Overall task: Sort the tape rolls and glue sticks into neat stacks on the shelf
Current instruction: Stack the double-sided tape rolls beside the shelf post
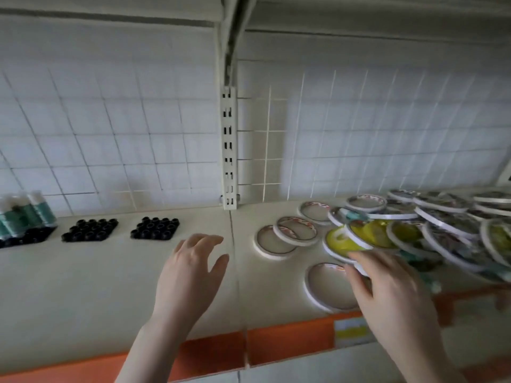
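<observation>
Right hand [392,294] fingers [359,257] spread, touching yellow tape roll [341,241]. Left hand [190,275] fingers [206,240] apart over bare shelf [83,286]. Beyond fingertips, overlapping tape rolls [442,217]; far left, glue sticks [25,214].

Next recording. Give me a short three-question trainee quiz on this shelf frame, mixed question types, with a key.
1. True or false: the left hand grips a tape roll.
2. Multiple choice: the right hand has its fingertips at
A) a black glue stick cluster
B) the yellow tape roll
C) the slotted upright
3. Fill in: the two black glue stick clusters lie on the shelf to the ______ of the slotted upright.

Key
1. False: it hovers open over bare shelf.
2. B: at the near edge of the yellow roll, in the overlapping pile of rolls.
3. left
</observation>
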